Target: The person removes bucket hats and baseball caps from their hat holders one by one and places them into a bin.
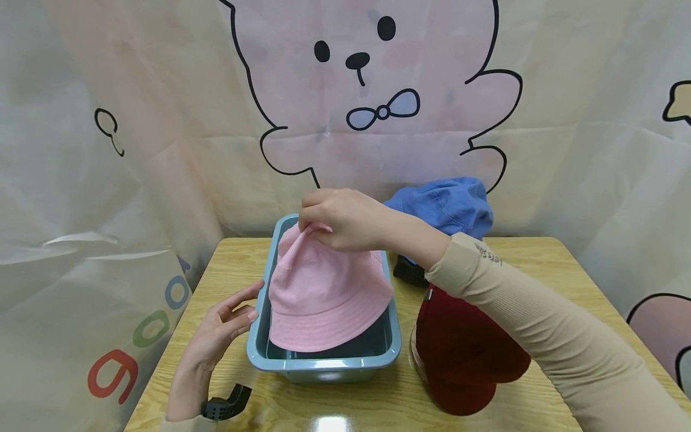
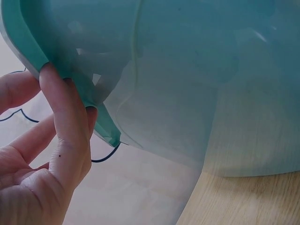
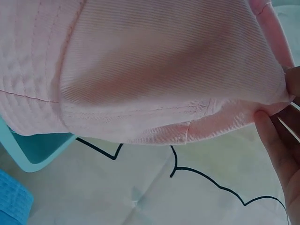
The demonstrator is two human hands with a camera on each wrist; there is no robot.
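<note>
A pink bucket hat hangs brim down over a blue plastic basin on the table. My right hand pinches its crown from above; the right wrist view shows cloth bunched between thumb and fingers. My left hand is at the basin's left side. Its relaxed fingertips rest against the outside of the rim, and in the left wrist view they tuck under the lip. The hat covers most of the basin's inside.
Right of the basin lie dark red caps, partly under my right sleeve. Behind my forearm is a blue cloth hat, with a black item below it. A printed curtain stands behind the wooden table.
</note>
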